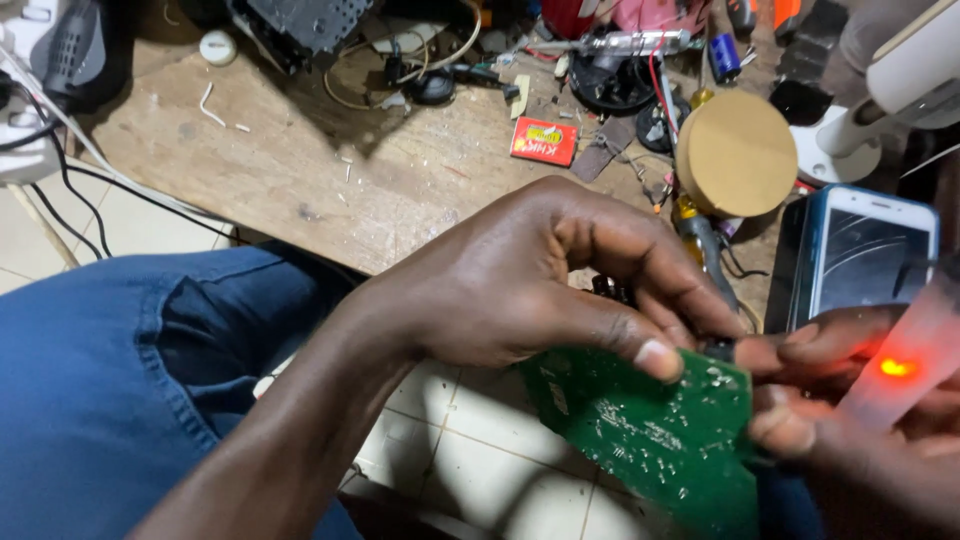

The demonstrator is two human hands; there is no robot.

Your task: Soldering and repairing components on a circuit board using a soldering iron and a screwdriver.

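A left hand (520, 285) curls over the top edge of a green printed circuit board with silver solder joints (650, 430), thumb pressed flat on its face, fingers closed on it. The right hand (850, 400), low at right, pinches the board's right edge and seems also to grasp a translucent white tool with a glowing orange-red light (905, 365). The board hangs over pale floor tiles (470, 440), near the blue-trousered lap. Beyond lie a worn wooden workbench (330, 170), a round tan disc (735, 152), a blue-cased smartphone (865, 255) and a small red packet (544, 140). Work appears mid-soldering; steadying the board seems needed.
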